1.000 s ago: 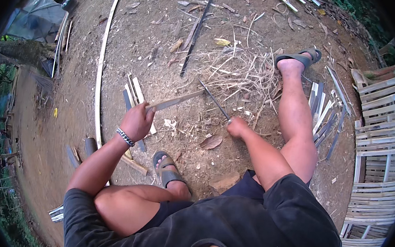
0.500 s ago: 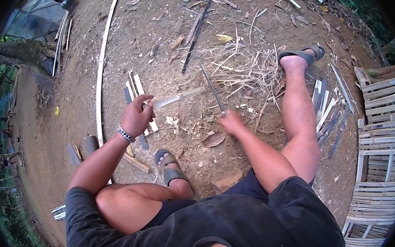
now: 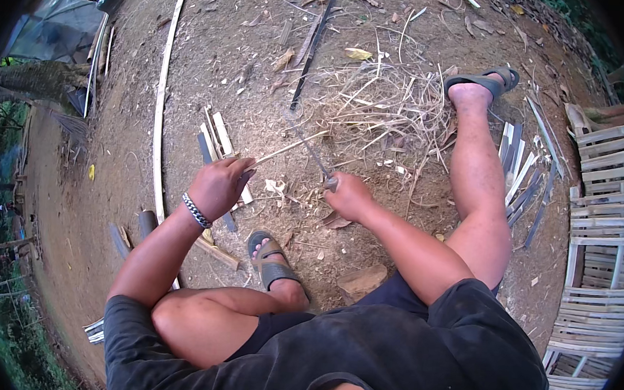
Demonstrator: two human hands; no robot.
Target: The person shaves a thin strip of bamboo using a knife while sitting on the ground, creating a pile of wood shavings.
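My left hand (image 3: 217, 186), with a chain bracelet at the wrist, is closed on one end of a thin pale bamboo strip (image 3: 287, 149). The strip slants away to the right, its narrow edge toward the view. Wrapped round the handle of a knife is my right hand (image 3: 349, 197). The long thin knife blade (image 3: 311, 151) points up and left and crosses the strip near its far end; whether they touch I cannot tell. A short stack of split bamboo pieces (image 3: 221, 134) lies on the ground just beyond my left hand.
A heap of curly shavings (image 3: 388, 109) lies ahead. More split strips (image 3: 522, 178) rest beside my outstretched right leg. A long pale bamboo strip (image 3: 162, 102) runs along the left, a dark one (image 3: 315, 45) ahead. On the right stands a slatted bamboo structure (image 3: 603, 225).
My right hand has moved left, bringing the knife across the strip. The left hand has turned the strip from its broad face to its narrow edge.
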